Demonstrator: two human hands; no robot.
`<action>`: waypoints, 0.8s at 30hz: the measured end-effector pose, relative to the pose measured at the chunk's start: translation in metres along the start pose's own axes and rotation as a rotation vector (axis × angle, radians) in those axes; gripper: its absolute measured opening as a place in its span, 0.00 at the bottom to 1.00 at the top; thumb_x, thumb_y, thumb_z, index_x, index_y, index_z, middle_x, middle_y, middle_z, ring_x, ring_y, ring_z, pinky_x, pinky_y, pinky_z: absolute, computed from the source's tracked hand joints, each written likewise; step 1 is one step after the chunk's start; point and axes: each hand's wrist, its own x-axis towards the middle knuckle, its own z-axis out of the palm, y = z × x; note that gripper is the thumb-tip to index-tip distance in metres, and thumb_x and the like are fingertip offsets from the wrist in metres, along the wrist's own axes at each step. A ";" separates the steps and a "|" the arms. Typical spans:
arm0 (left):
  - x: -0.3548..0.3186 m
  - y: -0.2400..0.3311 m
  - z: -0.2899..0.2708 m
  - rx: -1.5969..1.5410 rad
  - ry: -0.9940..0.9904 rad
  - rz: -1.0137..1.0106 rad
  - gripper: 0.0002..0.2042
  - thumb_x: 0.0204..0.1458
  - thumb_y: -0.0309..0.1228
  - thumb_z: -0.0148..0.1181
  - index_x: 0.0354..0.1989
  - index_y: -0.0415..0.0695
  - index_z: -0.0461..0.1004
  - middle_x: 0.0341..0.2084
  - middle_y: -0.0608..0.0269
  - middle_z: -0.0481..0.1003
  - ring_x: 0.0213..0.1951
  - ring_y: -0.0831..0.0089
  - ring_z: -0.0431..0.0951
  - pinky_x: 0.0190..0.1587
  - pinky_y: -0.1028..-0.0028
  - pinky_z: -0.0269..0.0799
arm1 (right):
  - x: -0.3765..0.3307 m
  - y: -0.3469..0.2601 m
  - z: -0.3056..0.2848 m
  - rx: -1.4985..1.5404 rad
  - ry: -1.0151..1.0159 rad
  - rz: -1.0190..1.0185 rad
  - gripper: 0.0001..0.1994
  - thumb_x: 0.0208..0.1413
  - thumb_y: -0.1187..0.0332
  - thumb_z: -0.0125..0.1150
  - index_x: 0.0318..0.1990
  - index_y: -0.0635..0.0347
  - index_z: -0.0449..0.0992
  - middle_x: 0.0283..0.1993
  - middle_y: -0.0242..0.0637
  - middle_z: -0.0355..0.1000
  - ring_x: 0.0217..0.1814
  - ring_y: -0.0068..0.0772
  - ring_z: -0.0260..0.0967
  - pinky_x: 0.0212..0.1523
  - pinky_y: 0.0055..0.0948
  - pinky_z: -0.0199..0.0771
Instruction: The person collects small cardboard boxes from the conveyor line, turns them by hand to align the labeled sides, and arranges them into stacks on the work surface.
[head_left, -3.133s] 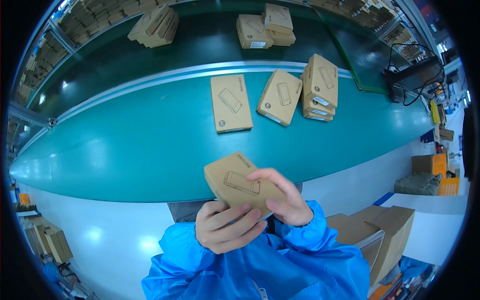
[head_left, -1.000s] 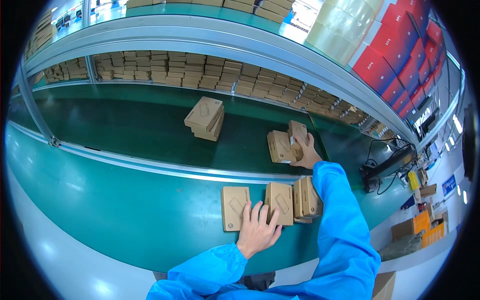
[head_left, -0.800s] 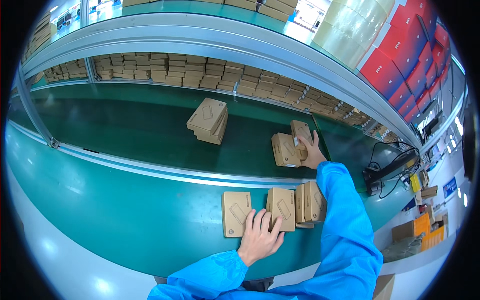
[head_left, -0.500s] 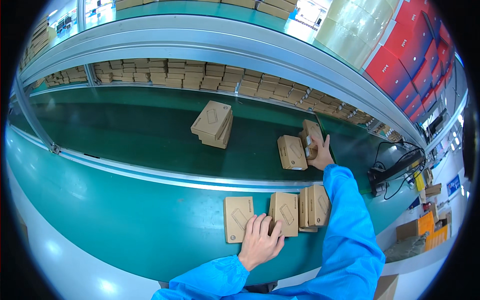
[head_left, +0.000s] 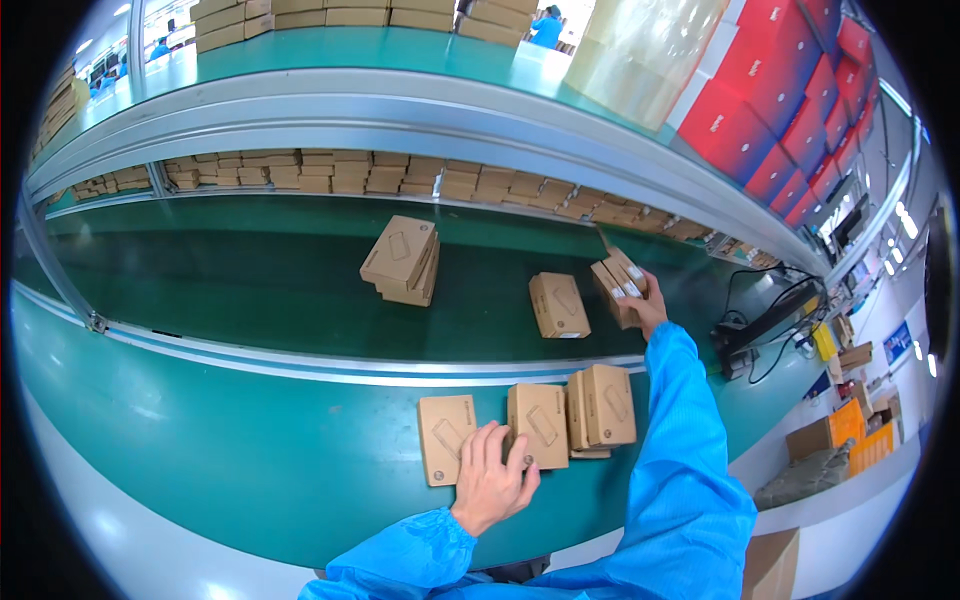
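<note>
My right hand (head_left: 650,303) grips several small brown cardboard boxes (head_left: 618,284) from their right side, tilted on edge over the dark green conveyor belt (head_left: 240,290). Just left of them, another cardboard box (head_left: 560,306) rests on the belt, and farther left is an uneven stack of boxes (head_left: 400,252). On the green table, my left hand (head_left: 490,488) has its fingers stretched out. Its fingertips touch or overlap the flat box (head_left: 444,430) on the left, and its thumb side is by the middle box (head_left: 542,415). A leaning stack (head_left: 610,400) stands right of that.
A metal rail (head_left: 250,350) separates table and belt. Behind the belt run rows of stacked cardboard boxes (head_left: 350,172), under a shelf beam (head_left: 400,105). Red and blue boxes (head_left: 730,120) and a clear plastic roll (head_left: 640,55) stand above right. A black device with cables (head_left: 765,325) is at the right.
My right hand has closed on the boxes at the belt's right and tipped them up, apart from the box beside them. My left hand stays by the table boxes; the whole view has shifted slightly.
</note>
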 end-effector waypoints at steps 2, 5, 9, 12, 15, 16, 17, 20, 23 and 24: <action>-0.003 0.000 -0.005 0.009 0.046 -0.042 0.24 0.47 0.35 0.65 0.52 0.37 0.70 0.51 0.39 0.65 0.56 0.40 0.66 0.58 0.48 0.64 | -0.043 -0.028 0.010 0.316 -0.008 0.077 0.45 0.39 0.83 0.68 0.69 0.47 0.58 0.64 0.39 0.66 0.68 0.45 0.64 0.63 0.45 0.69; -0.003 0.004 -0.015 -0.150 0.105 -0.029 0.31 0.46 0.36 0.71 0.56 0.34 0.65 0.56 0.36 0.63 0.60 0.37 0.64 0.62 0.48 0.62 | -0.123 -0.084 0.006 0.539 -0.216 -0.023 0.48 0.39 0.74 0.70 0.71 0.46 0.52 0.71 0.37 0.59 0.73 0.45 0.57 0.68 0.45 0.63; 0.002 0.006 -0.029 -0.643 -0.035 0.023 0.54 0.41 0.43 0.78 0.70 0.32 0.47 0.68 0.35 0.53 0.69 0.39 0.56 0.69 0.51 0.57 | -0.226 -0.117 0.025 0.623 -0.440 -0.101 0.55 0.42 0.61 0.75 0.75 0.46 0.44 0.76 0.38 0.51 0.77 0.44 0.52 0.74 0.44 0.57; 0.000 0.034 -0.036 -1.348 0.028 -0.055 0.65 0.36 0.49 0.81 0.74 0.35 0.36 0.72 0.42 0.47 0.73 0.49 0.50 0.70 0.57 0.52 | -0.296 -0.170 0.077 0.915 -0.249 0.729 0.51 0.44 0.59 0.78 0.73 0.52 0.50 0.76 0.42 0.51 0.76 0.45 0.53 0.73 0.47 0.56; -0.017 0.065 -0.064 -1.512 0.034 -0.111 0.65 0.33 0.40 0.84 0.74 0.36 0.37 0.70 0.48 0.53 0.71 0.59 0.56 0.70 0.59 0.51 | -0.337 -0.113 0.111 0.992 -0.658 0.246 0.50 0.43 0.59 0.78 0.72 0.54 0.53 0.75 0.42 0.52 0.76 0.44 0.52 0.74 0.46 0.53; -0.037 0.066 -0.077 -1.697 -0.083 -0.346 0.61 0.34 0.34 0.84 0.73 0.36 0.42 0.66 0.50 0.61 0.68 0.60 0.62 0.69 0.59 0.56 | -0.352 -0.087 0.117 1.015 -0.852 -0.008 0.49 0.42 0.59 0.79 0.71 0.55 0.54 0.74 0.43 0.53 0.76 0.44 0.52 0.74 0.45 0.52; -0.050 0.064 -0.090 -1.613 -0.035 -0.358 0.59 0.34 0.33 0.84 0.72 0.37 0.44 0.64 0.50 0.63 0.66 0.60 0.63 0.68 0.59 0.58 | -0.367 -0.077 0.124 1.027 -1.024 -0.273 0.49 0.42 0.60 0.79 0.71 0.56 0.56 0.74 0.43 0.54 0.76 0.44 0.52 0.74 0.44 0.51; -0.087 0.042 -0.122 -1.223 0.062 -0.287 0.57 0.34 0.34 0.83 0.70 0.37 0.46 0.60 0.48 0.68 0.64 0.58 0.66 0.65 0.59 0.64 | -0.373 -0.109 0.129 0.326 -0.952 -0.157 0.45 0.45 0.66 0.74 0.71 0.60 0.56 0.75 0.45 0.50 0.76 0.45 0.50 0.74 0.43 0.47; -0.102 0.030 -0.128 -0.472 0.436 -0.030 0.58 0.32 0.41 0.83 0.69 0.34 0.47 0.55 0.44 0.68 0.57 0.48 0.70 0.63 0.48 0.64 | -0.379 -0.120 0.161 0.205 -0.713 -0.388 0.46 0.54 0.45 0.63 0.73 0.64 0.51 0.76 0.51 0.45 0.79 0.52 0.44 0.74 0.48 0.47; -0.102 0.020 -0.129 -0.358 0.362 0.033 0.57 0.32 0.41 0.83 0.68 0.33 0.49 0.55 0.43 0.68 0.57 0.46 0.70 0.63 0.47 0.63 | -0.388 -0.112 0.175 0.482 -0.638 -0.270 0.50 0.55 0.36 0.59 0.73 0.65 0.50 0.77 0.51 0.44 0.79 0.51 0.43 0.74 0.48 0.46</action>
